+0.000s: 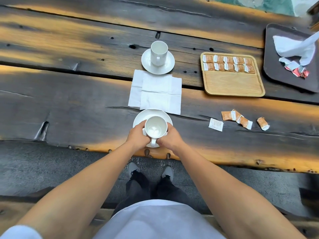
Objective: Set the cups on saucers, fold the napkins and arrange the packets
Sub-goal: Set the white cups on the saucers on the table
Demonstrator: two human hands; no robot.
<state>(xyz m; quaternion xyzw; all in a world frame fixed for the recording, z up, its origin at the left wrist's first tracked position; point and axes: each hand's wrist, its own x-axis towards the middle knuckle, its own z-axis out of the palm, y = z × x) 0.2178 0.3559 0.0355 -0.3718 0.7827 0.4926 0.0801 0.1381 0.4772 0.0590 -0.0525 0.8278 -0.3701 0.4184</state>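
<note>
Two cups, two saucers: near cup point(155, 128) clasped between left hand point(138, 135) and right hand point(170, 138), fingers curled round it, on or just above near saucer point(151, 113) at the bench point(69, 104) edge. Just beyond that cup, two overlapping napkins point(156, 91); farther beyond, far cup point(158, 52) on far saucer point(165, 67). Right of the near cup, five loose packets point(227, 116); beyond-right, wooden tray point(234, 83) with ten lined-up packets point(229, 63), two rows of five. Packet print too small to read.

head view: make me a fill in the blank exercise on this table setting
The left hand and right hand hold a ____ over the near saucer.
The orange packets on the wooden tray lie in ____ rows.
The napkins lie ____ the far saucer and the near one.
Missing: cup; two; between.
</note>
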